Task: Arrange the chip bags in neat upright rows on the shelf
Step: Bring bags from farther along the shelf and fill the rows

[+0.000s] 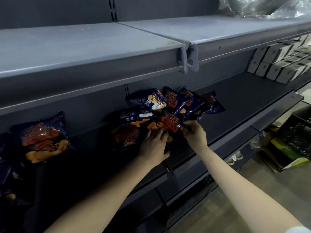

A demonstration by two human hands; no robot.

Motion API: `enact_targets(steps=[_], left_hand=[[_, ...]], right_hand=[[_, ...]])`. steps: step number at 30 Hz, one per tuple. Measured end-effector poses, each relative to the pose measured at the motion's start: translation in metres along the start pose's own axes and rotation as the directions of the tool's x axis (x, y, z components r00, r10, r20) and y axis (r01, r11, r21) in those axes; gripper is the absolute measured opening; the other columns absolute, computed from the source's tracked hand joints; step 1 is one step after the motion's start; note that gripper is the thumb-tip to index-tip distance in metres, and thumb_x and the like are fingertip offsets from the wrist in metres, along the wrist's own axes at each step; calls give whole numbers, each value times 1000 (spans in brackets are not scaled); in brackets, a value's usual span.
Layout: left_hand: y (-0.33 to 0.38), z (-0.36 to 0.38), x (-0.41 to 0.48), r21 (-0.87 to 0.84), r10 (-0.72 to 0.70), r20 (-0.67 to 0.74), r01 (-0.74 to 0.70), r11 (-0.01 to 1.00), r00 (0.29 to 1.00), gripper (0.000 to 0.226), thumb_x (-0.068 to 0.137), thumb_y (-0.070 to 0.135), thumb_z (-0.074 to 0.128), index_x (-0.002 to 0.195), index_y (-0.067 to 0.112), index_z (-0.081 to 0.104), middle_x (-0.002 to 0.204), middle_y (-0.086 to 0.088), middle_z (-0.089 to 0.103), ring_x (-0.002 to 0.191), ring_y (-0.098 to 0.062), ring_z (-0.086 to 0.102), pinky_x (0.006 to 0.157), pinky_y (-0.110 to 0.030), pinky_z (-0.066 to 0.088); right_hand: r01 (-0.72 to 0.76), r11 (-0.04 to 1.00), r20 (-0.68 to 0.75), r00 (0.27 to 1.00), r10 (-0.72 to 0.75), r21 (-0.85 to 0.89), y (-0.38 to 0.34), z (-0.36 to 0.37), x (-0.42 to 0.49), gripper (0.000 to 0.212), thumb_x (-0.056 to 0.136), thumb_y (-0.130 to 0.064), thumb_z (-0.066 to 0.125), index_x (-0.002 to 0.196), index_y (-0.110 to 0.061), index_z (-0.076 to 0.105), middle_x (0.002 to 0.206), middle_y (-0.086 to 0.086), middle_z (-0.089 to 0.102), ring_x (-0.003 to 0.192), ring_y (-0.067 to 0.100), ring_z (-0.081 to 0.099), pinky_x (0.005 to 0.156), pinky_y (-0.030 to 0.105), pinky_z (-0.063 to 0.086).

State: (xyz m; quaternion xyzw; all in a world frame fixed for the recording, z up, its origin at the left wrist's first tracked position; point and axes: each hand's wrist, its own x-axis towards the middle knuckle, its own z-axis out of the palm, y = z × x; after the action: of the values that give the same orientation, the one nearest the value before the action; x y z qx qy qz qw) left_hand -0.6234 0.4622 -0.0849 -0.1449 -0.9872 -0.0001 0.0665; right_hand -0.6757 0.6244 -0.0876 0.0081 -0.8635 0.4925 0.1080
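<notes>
- Two hands are working the heap. My right hand (195, 134) is pinching the near edge of a red-label bag (170, 123), fingers curling round the crinkled film.
- My left hand (154, 145) is lying over the front bag (127, 135), with fingers fairly straight and pressing it down. I cannot tell whether the thumb is hooking under its edge.
- Both bags are sitting in a jumbled pile (188, 105) on the middle shelf (244, 98), lying flat and overlapping at odd angles, a couple showing their printed backs.
- Off to the left, one leaning bag (43, 137) is standing roughly upright against the back panel. Darker bags are sitting beside it in shadow that I am struggling to make out.
- I am judging the job as barely begun: no tidy row is showing, and the whole pile is waiting to be stood up and lined.
- These bags are looking puffy and pillow-shaped, in glossy dark-blue foil with orange chips printed on it. I am expecting them to be slippery and prone to toppling on the smooth grey painted metal.
- Further right, white boxes (277, 64) are sitting in squared stacks.
</notes>
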Motion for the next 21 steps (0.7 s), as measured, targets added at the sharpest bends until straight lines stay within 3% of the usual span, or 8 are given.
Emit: enact_targets(steps=[3, 6, 8, 10, 13, 16, 18, 21], left_hand=[[-1, -2, -1, -76, 1, -41, -4, 997, 999, 70, 89, 51, 50, 144, 16, 27, 155, -8, 19, 141, -22, 19, 117, -39, 4], [-7, -14, 2, -264, -64, -221, 4, 965, 973, 67, 89, 48, 52, 144, 18, 29, 153, -4, 27, 138, -22, 27, 114, -37, 19], [-12, -28, 7, -394, -147, -323, 9, 919, 935, 70, 88, 48, 53, 146, 17, 26, 151, -5, 29, 137, -22, 31, 108, -33, 32], [-17, -42, 11, -548, -236, -343, 10, 836, 909, 71, 87, 49, 53, 146, 21, 24, 150, -4, 30, 134, -18, 33, 101, -28, 35], [-27, -64, 19, -773, -366, -265, 30, 634, 892, 66, 87, 43, 59, 143, 27, 30, 144, 1, 38, 125, -12, 42, 92, -21, 37], [-35, -83, 20, -939, -369, -82, 52, 340, 926, 75, 80, 46, 63, 144, 27, 29, 135, 9, 46, 114, 5, 48, 83, -11, 39], [-36, -89, 16, -963, -390, 16, 120, 242, 921, 91, 65, 64, 61, 143, 27, 32, 120, 21, 51, 103, 16, 48, 78, -7, 38], [-36, -88, 6, -950, -489, 161, 270, 160, 857, 107, 43, 84, 62, 135, 32, 45, 128, 16, 53, 119, -7, 47, 89, -23, 37]], right_hand=[[-60, 991, -1, 998, 61, 122, 1, -5, 1, 21, 86, -12, 66, 107, -14, 61, 100, 1, 63, 89, 23, 64, 84, 45, 53], [-18, 970, 10, 1000, 17, 242, -6, -16, 10, 29, 85, 7, 56, 99, -18, 61, 105, 7, 63, 100, 25, 62, 88, 50, 51], [22, 962, 35, 999, -33, 273, -15, -29, 18, 39, 85, 12, 50, 90, -25, 60, 110, 9, 60, 104, 25, 60, 90, 47, 51], [83, 957, 56, 993, -102, 277, -23, -44, 26, 41, 86, 11, 51, 86, -30, 58, 105, 1, 58, 98, 16, 60, 84, 31, 53], [144, 929, 75, 981, -179, 340, -38, -67, 40, 44, 84, 14, 52, 84, -29, 59, 85, -2, 55, 74, -1, 58, 68, 15, 48], [136, 871, 135, 965, -224, 472, -53, -79, 49, 35, 88, 8, 55, 83, -26, 62, 72, 9, 45, 71, 14, 52, 72, 26, 52], [144, 848, 186, 944, -272, 511, -59, -75, 45, 34, 89, 6, 55, 82, -27, 63, 66, 8, 45, 66, 11, 54, 70, 23, 55], [197, 861, 215, 920, -327, 468, -66, -60, 35, 36, 87, 5, 58, 84, -31, 64, 57, -3, 46, 58, 4, 51, 71, 24, 53]])
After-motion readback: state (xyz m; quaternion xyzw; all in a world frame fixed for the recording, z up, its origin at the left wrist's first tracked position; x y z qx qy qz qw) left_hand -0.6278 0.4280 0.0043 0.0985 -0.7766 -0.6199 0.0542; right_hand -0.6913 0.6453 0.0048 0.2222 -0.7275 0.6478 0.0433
